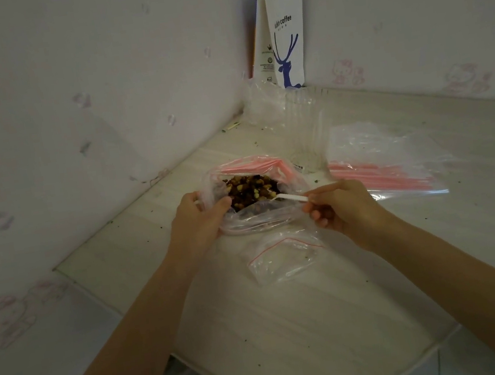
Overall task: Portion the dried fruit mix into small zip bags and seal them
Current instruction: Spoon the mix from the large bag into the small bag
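Centre frame, our left hand [199, 220] curls round the near-left rim of the large zip bag [260, 217] of dried fruit mix [251, 188]. Our right hand [339, 205] pinches a white plastic spoon [289, 197] dipped into the fruit. The film looks thin, limp and slick, so we judge the stiffer zip rim the surest hold; the small zip bag [285, 255] lying just below looks light enough to slide.

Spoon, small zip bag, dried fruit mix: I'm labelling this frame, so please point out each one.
spoon [290, 197], head view, middle of its white handle.
small zip bag [285, 258], head view, its clear body.
dried fruit mix [249, 188], head view, centre of the pile.
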